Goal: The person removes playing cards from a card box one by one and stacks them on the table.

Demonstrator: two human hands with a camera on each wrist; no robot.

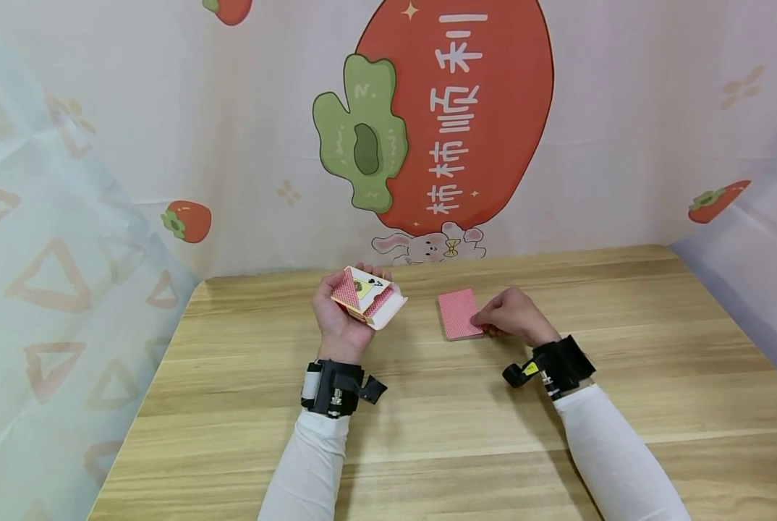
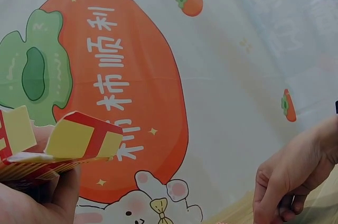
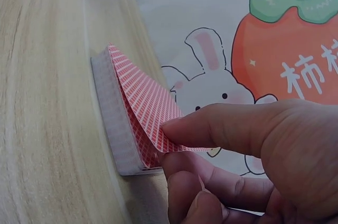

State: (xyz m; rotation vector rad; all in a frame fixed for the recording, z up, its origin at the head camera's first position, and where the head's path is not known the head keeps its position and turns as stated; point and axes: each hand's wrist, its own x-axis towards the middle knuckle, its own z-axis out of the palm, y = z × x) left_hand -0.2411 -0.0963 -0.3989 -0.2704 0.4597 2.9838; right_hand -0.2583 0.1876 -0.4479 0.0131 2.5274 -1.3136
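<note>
Table (image 1: 440,441): back edge crosses mid-frame below the cloth (image 1: 265,108), wood spreads through lower centre | deck (image 1: 456,312): right of centre, near the back edge, at the right hand's (image 1: 511,316) fingertips | right hand: pinches top card (image 3: 145,97) by its bent-up corner | left hand (image 1: 341,329): holds open box (image 1: 365,289), left of deck

Surface (image 1: 427,434): wood-grained, smooth, with a low satin sheen. Deck (image 1: 456,315): thin, flexible card stock, its printed backs smooth, its pale cut edges matt and finely layered. Card box (image 1: 362,298): folded, printed paperboard, smooth outside, with a plain white flap (image 1: 388,310). Backdrop (image 1: 252,145): printed, cloth-like sheet, softly creased. Sleeves (image 1: 616,456): matt white cloth, lightly wrinkled. Wrist straps (image 1: 564,365): dull black, fabric-like, with shiny, metal-looking fittings (image 1: 336,398).
</note>
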